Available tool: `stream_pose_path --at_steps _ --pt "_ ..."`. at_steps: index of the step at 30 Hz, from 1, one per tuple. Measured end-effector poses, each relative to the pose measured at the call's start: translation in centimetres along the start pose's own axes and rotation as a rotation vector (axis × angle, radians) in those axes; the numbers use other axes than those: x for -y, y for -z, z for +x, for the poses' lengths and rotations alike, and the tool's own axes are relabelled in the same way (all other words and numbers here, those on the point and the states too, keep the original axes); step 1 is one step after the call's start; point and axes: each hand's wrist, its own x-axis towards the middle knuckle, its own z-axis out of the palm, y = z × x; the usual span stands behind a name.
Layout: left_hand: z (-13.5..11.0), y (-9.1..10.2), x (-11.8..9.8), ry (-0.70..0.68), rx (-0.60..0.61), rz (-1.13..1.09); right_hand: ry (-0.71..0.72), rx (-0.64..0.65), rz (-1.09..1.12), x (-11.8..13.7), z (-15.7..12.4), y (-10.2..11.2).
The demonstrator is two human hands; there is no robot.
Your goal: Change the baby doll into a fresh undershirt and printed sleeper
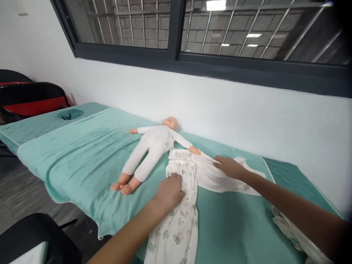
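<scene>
A baby doll in a white bodysuit lies on its back on a teal towel, head toward the wall, arms spread. Beside it to the right lies a white printed baby garment, spread lengthwise toward me. My left hand rests on the garment's upper part with fingers curled and pressed down on the cloth. My right hand lies flat on the garment's white upper right portion, fingers stretched toward the doll's hand.
The towel covers a teal massage bed with a face hole at the far left, set against a white wall under a barred window. More printed cloth hangs at the right edge. Black chairs stand at left, and one near me.
</scene>
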Motion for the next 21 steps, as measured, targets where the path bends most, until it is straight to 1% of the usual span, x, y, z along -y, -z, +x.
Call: stream_pose_path --at_steps 1,2,5,6,7,8,9,11,12,13,14,16,17,18,19,21 --pt "-0.3 0.0 -0.3 -0.071 0.018 -0.029 0.035 0.009 0.040 0.8 -1.3 0.3" --pt "-0.8 0.2 -0.7 -0.170 0.035 -0.059 0.072 0.019 0.099 1.5 -2.5 0.5" --pt "-3.0 1.3 -2.7 -0.537 0.048 -0.205 0.164 0.029 0.387 3.8 -6.0 1.2" --pt "-3.8 1.6 -3.5 -0.634 0.021 -0.262 0.194 0.032 0.494 4.6 -7.1 1.4" --pt "-4.5 1.8 -4.4 -0.695 -0.026 -0.308 0.227 0.044 0.585 5.2 -8.2 1.6" --pt "-5.1 1.9 -5.2 -0.717 -0.096 -0.338 0.263 0.075 0.662 5.9 -9.3 1.8" --pt "-5.5 1.9 -5.9 -0.705 -0.190 -0.354 0.295 0.120 0.720 6.6 -10.5 2.0" --pt "-6.1 1.5 -6.9 -0.616 -0.416 -0.364 0.335 0.209 0.771 7.7 -12.9 2.5" --pt "-6.3 1.3 -7.1 -0.569 -0.507 -0.354 0.341 0.243 0.768 8.2 -14.3 2.8" --pt "-6.5 1.0 -7.1 -0.543 -0.560 -0.331 0.347 0.264 0.756 8.6 -15.6 3.0" --pt "-6.8 0.7 -7.0 -0.535 -0.566 -0.293 0.358 0.275 0.738 8.9 -17.0 3.2" --pt "-7.6 0.2 -6.4 -0.517 -0.475 -0.203 0.368 0.262 0.701 9.0 -19.5 3.2" --pt "-8.3 0.0 -6.0 -0.479 -0.427 -0.178 0.345 0.247 0.684 8.9 -20.6 2.8" --pt "-9.1 -0.2 -5.7 -0.421 -0.403 -0.180 0.305 0.230 0.669 8.6 -21.5 2.1" --pt "-10.1 -0.5 -5.4 -0.351 -0.412 -0.214 0.260 0.214 0.660 8.3 -22.2 1.1" --pt "-12.5 -1.3 -5.0 -0.244 -0.486 -0.359 0.206 0.155 0.695 7.9 -23.2 -2.2"
